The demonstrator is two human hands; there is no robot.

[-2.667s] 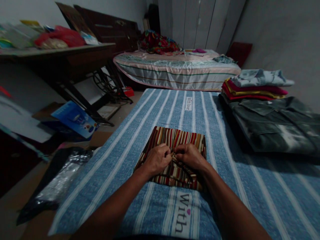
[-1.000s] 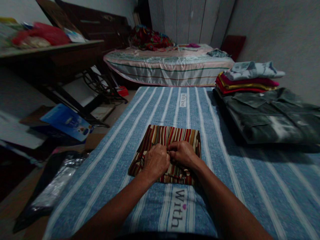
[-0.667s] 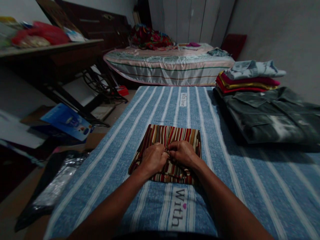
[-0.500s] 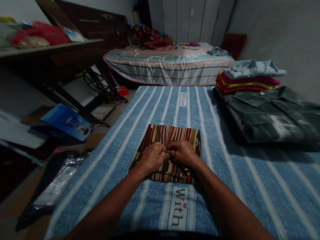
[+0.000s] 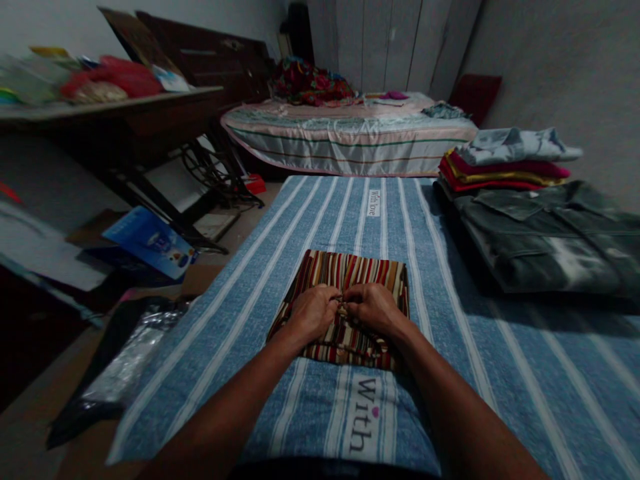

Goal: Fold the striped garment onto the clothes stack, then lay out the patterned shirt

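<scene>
A folded piece of striped cloth [image 5: 357, 268] in red, brown, cream and black lies flat on the blue striped bed cover [image 5: 240, 293]. It looks like a garment, though its kind does not show. Over its left half, my left hand [image 5: 315, 312] is closed in a pinch at the middle. From the other side my right hand [image 5: 374, 308] pinches close by, the fingertips of both hands almost meeting. Between them is a small gathered bit of the cloth or a cord; my fingers hide most of it.
On the right are a folded dark green jacket [image 5: 545, 240] and a stack of folded clothes [image 5: 510, 167]. Another bed [image 5: 350, 140] stands beyond. To the left are a sewing table [image 5: 150, 107], a blue box [image 5: 150, 243] and a plastic-wrapped bundle [image 5: 125, 360] on the floor.
The whole view has shifted slightly, with everything a little further right and lower. Both hands keep their pinch at the middle of the striped cloth, which looks the same.
</scene>
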